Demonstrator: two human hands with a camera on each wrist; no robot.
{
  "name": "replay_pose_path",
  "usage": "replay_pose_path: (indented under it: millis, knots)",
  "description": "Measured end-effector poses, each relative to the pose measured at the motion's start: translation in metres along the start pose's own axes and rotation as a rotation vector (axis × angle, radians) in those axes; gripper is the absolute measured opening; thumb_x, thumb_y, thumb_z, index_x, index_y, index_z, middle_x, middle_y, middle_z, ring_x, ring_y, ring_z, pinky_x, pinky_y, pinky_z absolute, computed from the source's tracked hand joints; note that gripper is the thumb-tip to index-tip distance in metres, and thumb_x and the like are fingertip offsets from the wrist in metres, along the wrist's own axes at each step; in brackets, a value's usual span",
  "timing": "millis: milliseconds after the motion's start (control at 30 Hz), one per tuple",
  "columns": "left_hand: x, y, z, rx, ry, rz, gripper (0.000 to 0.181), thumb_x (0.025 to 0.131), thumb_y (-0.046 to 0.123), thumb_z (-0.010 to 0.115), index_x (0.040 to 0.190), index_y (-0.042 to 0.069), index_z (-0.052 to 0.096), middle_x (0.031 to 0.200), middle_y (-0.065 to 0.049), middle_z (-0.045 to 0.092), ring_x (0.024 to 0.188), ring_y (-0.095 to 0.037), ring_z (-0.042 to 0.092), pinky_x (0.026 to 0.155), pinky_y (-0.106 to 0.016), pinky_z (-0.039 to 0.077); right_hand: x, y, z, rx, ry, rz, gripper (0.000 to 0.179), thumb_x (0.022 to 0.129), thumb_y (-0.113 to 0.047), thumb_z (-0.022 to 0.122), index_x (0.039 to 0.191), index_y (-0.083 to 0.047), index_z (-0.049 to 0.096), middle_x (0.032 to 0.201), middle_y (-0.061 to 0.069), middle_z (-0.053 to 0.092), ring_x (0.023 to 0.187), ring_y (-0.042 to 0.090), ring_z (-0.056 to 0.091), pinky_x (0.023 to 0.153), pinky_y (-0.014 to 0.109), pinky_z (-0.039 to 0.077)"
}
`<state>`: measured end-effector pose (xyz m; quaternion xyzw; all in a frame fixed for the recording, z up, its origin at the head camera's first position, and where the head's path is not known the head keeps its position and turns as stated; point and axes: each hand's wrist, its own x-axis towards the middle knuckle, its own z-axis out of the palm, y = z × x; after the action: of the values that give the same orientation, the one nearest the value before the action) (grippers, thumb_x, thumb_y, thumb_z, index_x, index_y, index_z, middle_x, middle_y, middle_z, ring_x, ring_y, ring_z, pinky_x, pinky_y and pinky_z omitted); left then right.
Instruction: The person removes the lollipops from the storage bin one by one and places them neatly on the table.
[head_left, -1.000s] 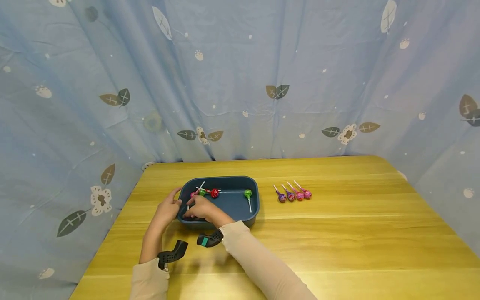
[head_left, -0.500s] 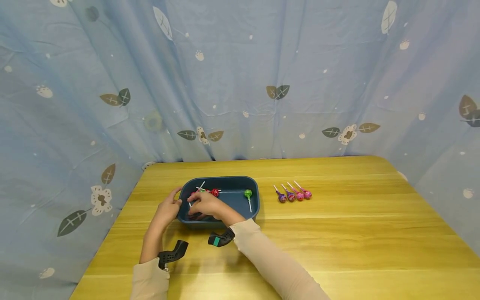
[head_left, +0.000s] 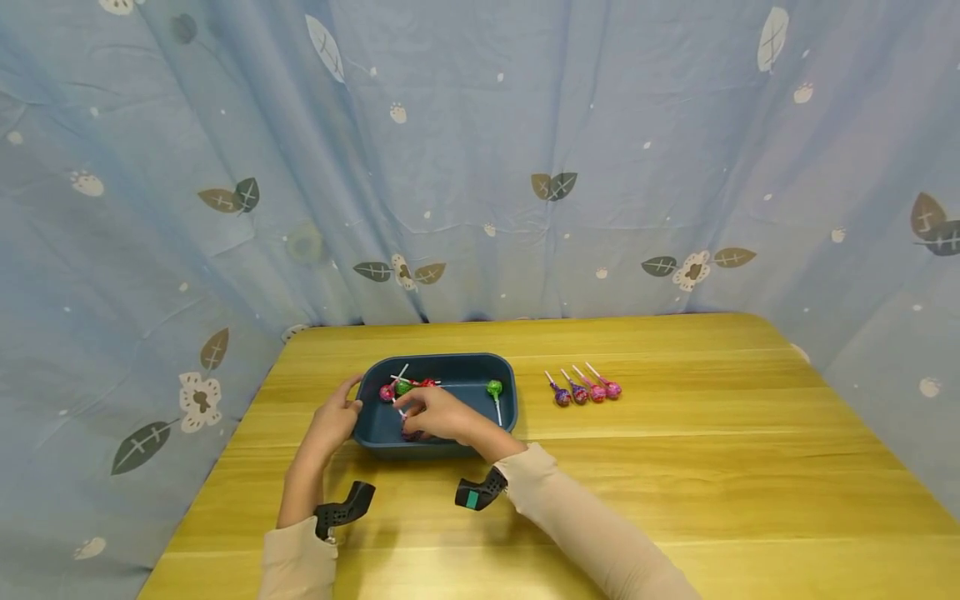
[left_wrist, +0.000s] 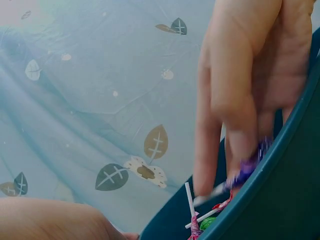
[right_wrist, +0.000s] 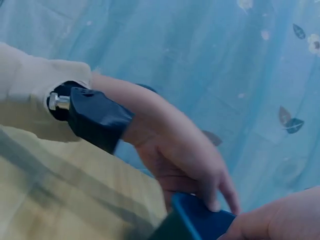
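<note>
A dark blue box stands on the table, and my left hand grips its left end. Inside it, over the front left part, my right hand pinches a purple-wrapped lollipop between thumb and fingers; its white stick points toward the box's far left. Behind that hand lie a pink lollipop, a green lollipop and a partly hidden red lollipop, with crossing sticks. Near the right wall rests another green lollipop, its stick toward the front.
Right of the box, several lollipops lie in a row on the wooden table, including a purple lollipop and a pink lollipop. A patterned blue curtain hangs behind the table.
My right hand has moved right inside the box, bringing the purple lollipop with it and uncovering the pink one. The left hand keeps its place on the box.
</note>
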<state>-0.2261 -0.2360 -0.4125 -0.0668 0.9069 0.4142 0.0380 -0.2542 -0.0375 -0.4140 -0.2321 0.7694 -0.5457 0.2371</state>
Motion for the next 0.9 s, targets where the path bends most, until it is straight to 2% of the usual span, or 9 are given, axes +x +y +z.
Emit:
replay_pose_path:
  millis: [233,433,633,767,900]
  knots:
    - [-0.001,-0.001,0.000,-0.004,-0.002,-0.003,0.050,0.103,0.009,0.036,0.151,0.001,0.025,0.131,-0.037,0.047,0.109,-0.043,0.056,0.079,-0.045,0.049,-0.015,0.000,-0.027,0.068,0.044,-0.027,0.036,0.090,0.004,0.060,0.126,-0.001,0.061,0.107,0.017,0.057,0.086,0.023,0.062,0.076,0.043,0.054]
    - [0.000,-0.001,0.001,-0.003,0.003,-0.004,0.050,0.103,0.009,0.036,0.151,0.002,0.027,0.128,-0.033,0.050,0.103,-0.040,0.057,0.076,-0.044,0.048,-0.027,0.004,-0.045,0.091,0.078,-0.040,0.036,0.089,0.003,0.059,0.125,0.004,0.060,0.108,0.016,0.059,0.084,0.021,0.063,0.077,0.043,0.054]
    - [0.000,-0.001,0.001,-0.012,-0.006,-0.014,0.050,0.103,0.009,0.036,0.151,0.003,0.025,0.130,-0.034,0.049,0.104,-0.040,0.057,0.076,-0.043,0.049,-0.041,0.010,-0.053,0.043,0.133,-0.045,0.031,0.090,0.001,0.061,0.121,0.001,0.064,0.108,0.019,0.063,0.083,0.020,0.065,0.074,0.040,0.055]
    - [0.000,-0.001,0.001,-0.013,-0.009,-0.017,0.050,0.103,0.009,0.035,0.152,0.003,0.025,0.130,-0.034,0.049,0.103,-0.039,0.057,0.075,-0.042,0.049,-0.048,0.013,-0.057,0.061,0.151,-0.052,0.031,0.090,0.001,0.060,0.121,0.001,0.064,0.113,0.023,0.062,0.085,0.021,0.066,0.074,0.037,0.055]
    - [0.001,-0.001,0.000,0.003,-0.004,-0.002,0.050,0.103,0.009,0.036,0.151,0.002,0.026,0.128,-0.034,0.050,0.102,-0.039,0.057,0.074,-0.042,0.049,-0.056,0.016,-0.061,0.072,0.178,-0.064,0.032,0.091,0.002,0.059,0.122,0.002,0.063,0.116,0.026,0.060,0.086,0.022,0.066,0.076,0.041,0.054]
